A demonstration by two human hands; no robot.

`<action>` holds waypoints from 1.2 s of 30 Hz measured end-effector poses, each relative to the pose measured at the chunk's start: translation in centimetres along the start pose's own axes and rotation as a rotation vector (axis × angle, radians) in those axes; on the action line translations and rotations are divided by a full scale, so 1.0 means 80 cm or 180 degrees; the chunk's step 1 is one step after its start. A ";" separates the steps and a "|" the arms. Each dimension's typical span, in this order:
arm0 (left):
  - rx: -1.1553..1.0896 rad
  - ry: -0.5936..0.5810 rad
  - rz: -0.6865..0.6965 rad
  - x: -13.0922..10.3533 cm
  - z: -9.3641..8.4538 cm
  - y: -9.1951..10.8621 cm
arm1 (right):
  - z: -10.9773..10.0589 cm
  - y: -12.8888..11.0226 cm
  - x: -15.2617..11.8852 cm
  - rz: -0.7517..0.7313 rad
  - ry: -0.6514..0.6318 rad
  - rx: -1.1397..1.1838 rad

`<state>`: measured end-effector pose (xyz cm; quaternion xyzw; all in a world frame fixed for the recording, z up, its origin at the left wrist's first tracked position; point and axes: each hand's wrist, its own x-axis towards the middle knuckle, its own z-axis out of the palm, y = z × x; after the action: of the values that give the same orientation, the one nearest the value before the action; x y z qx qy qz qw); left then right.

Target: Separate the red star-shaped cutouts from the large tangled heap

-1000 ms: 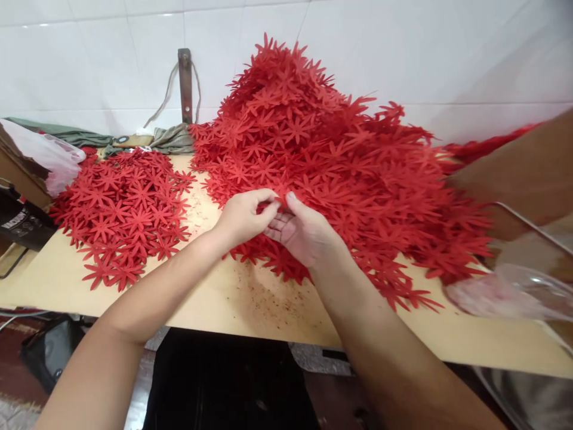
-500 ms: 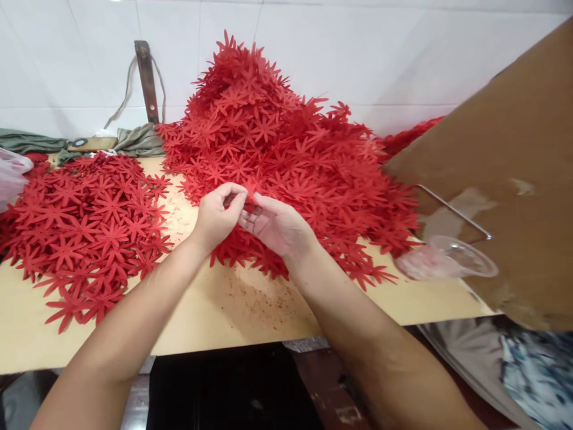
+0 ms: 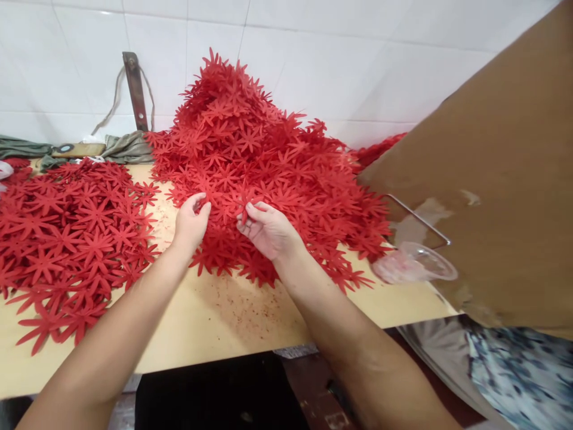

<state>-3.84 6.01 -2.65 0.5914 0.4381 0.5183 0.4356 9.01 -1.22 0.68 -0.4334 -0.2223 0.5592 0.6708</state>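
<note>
L hand (image 3: 190, 223) withdrawn — flower (image 3: 244, 199) @ R fingertips (image 3: 253, 211)

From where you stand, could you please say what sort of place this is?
Probably a craft workshop: a big heap of red flower-shaped pieces and a smaller pile sit on a table before a white tiled wall.

Centre of frame: the large flower pile (image 3: 268, 155) lies on the table (image 3: 179, 316), before the wall (image 3: 331, 71). Left of frame: the smaller flower heap (image 3: 67, 233) lies on the same table, a strip of tabletop between the two. Upper left: a cloth (image 3: 129, 148) lies behind that heap, below a bracket (image 3: 135, 92). Right: a cardboard panel (image 3: 505, 179), a container (image 3: 414, 263) before it. My left hand (image 3: 190, 222) and right hand (image 3: 268, 232) are mid-frame, over the large pile's near side.
</note>
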 end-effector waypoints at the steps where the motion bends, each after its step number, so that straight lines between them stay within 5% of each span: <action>1: 0.0229 -0.0044 0.0091 -0.002 0.001 -0.004 | 0.000 -0.001 -0.001 -0.0053 0.0000 -0.0052; 7: 0.1326 -0.0293 0.0550 -0.022 0.001 0.006 | 0.004 -0.001 0.004 -0.0157 0.0103 -0.0211; 15: 0.1433 -0.0301 0.0716 -0.038 0.001 0.024 | 0.009 0.009 0.020 -0.0629 -0.0047 -0.1218; 19: 0.0885 -0.0252 0.0557 -0.039 0.001 0.019 | 0.012 0.012 0.027 -0.1064 -0.0223 -0.1861; 25: -0.0850 -0.0287 -0.0062 -0.031 0.009 0.005 | 0.004 0.016 0.042 -0.1550 -0.0326 -0.2377; 29: -0.1236 -0.0453 -0.0379 -0.033 0.013 0.018 | 0.000 0.021 0.046 -0.1447 -0.0275 -0.2203; 36: -0.1484 -0.0296 -0.0663 -0.030 0.010 0.020 | 0.008 0.025 0.027 -0.1138 -0.0763 -0.1981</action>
<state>-3.13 3.22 -1.72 0.4499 0.3448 0.5299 0.6308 7.99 1.02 -1.03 -0.5023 -0.5306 0.3858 0.5633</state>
